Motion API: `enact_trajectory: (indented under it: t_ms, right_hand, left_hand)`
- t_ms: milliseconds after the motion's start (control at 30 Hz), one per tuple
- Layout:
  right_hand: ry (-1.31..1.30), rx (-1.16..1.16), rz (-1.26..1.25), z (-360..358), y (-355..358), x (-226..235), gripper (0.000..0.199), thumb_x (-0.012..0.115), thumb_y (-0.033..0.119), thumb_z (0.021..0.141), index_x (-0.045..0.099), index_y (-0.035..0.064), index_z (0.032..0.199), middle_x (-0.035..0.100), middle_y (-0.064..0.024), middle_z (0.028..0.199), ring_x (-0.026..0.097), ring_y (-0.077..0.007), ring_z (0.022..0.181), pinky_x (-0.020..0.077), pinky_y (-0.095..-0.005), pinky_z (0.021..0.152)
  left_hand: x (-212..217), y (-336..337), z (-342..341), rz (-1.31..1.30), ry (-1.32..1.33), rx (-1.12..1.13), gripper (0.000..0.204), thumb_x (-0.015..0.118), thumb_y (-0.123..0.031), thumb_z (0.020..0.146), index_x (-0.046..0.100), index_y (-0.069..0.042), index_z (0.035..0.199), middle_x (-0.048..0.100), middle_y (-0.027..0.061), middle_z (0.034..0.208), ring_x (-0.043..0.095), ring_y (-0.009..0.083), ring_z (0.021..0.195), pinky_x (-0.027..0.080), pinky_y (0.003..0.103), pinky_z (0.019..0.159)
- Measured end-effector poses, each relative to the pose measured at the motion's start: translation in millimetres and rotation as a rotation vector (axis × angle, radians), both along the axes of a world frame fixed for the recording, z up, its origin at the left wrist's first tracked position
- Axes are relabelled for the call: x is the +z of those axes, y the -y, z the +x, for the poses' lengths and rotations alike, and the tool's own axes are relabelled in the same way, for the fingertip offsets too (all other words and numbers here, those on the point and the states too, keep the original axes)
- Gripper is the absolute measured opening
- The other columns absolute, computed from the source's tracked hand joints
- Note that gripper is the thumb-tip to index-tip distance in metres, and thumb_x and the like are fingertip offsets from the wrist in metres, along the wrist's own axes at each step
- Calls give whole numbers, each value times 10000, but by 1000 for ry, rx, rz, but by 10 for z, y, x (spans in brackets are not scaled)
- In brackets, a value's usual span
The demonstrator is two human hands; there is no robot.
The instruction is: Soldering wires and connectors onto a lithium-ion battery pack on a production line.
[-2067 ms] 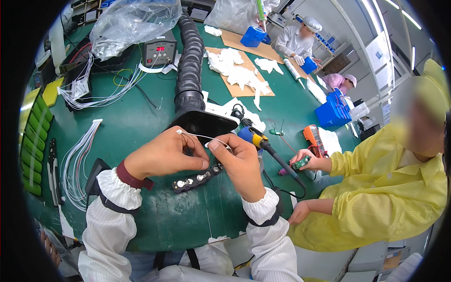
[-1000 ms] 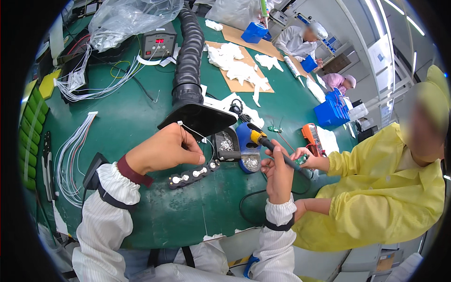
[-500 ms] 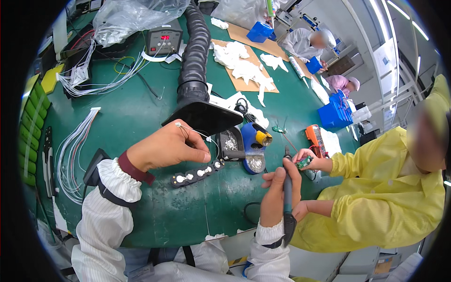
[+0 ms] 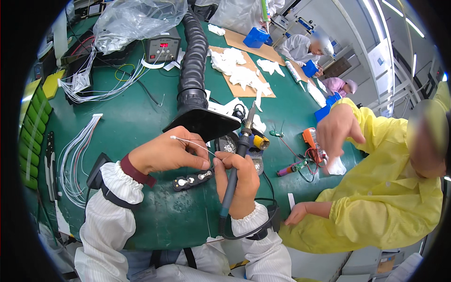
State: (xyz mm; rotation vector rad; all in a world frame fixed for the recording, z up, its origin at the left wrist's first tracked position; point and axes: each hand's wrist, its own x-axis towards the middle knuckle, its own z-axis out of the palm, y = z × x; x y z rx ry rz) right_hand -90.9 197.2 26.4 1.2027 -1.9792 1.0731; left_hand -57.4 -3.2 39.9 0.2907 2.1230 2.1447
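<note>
A thin white wire [image 4: 193, 142] with a small connector end is pinched in the fingertips of my left hand [image 4: 162, 152]. My right hand [image 4: 243, 183] grips a soldering iron [image 4: 229, 189] like a pen, its metal tip pointing up and away from me. The right thumb and forefinger meet the wire's other end, close to the left fingertips. Just below the left hand lies a black block [image 4: 193, 180] with silvery solder patches on top, partly covered by my fingers. Behind the right hand, a dark tray of solder scraps [image 4: 228, 144] and a yellow sponge [image 4: 261, 142] are partly hidden.
A black fume hood [image 4: 202, 123] hangs over the work spot. White wire bundles [image 4: 77, 152] lie left, beside green cells [image 4: 35, 131]. On the right, a co-worker's hand [image 4: 338, 129] is raised near an orange multimeter [image 4: 310, 137] and a green circuit board [image 4: 297, 166].
My right hand has come left with the iron to the wire at my left fingertips. The co-worker has let go of the green circuit board, now on the table, and raised one hand.
</note>
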Motion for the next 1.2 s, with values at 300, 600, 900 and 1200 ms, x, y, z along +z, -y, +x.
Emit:
enact_trajectory:
  t_ms: [300, 600, 900, 1200]
  right_hand:
    - [358, 147, -116, -129, 24, -22, 288, 715, -61, 864, 514, 43, 1042, 730, -109, 926, 595, -91, 731, 502, -242, 688]
    - [154, 103, -11, -62, -108, 91, 217, 674, -59, 893, 573, 29, 1065, 736, -146, 982, 629, -141, 759, 503, -252, 686]
    - [108, 37, 62, 252, -597, 153, 213, 592, -24, 951, 571, 5, 1162, 743, -169, 866, 521, -155, 613, 451, -274, 584]
    - [83, 12, 160, 388, -851, 19, 282, 632, -67, 903, 605, -14, 1179, 641, -103, 745, 610, -181, 633, 521, -288, 593]
  left_hand:
    - [-35, 24, -13, 122, -18, -127, 154, 815, -118, 800, 740, 9, 841, 699, 32, 928, 598, 109, 846, 465, 288, 802]
    - [-9, 16, -9, -88, -44, 21, 138, 784, -136, 805, 750, -2, 813, 672, 30, 759, 581, 116, 753, 451, 288, 722]
    - [0, -10, 5, -134, 6, 72, 143, 786, -136, 791, 774, -6, 850, 670, 41, 734, 572, 117, 717, 452, 287, 688]
    - [-19, -38, -6, -188, -25, 59, 152, 794, -136, 789, 755, 8, 819, 659, 39, 767, 593, 124, 732, 456, 281, 692]
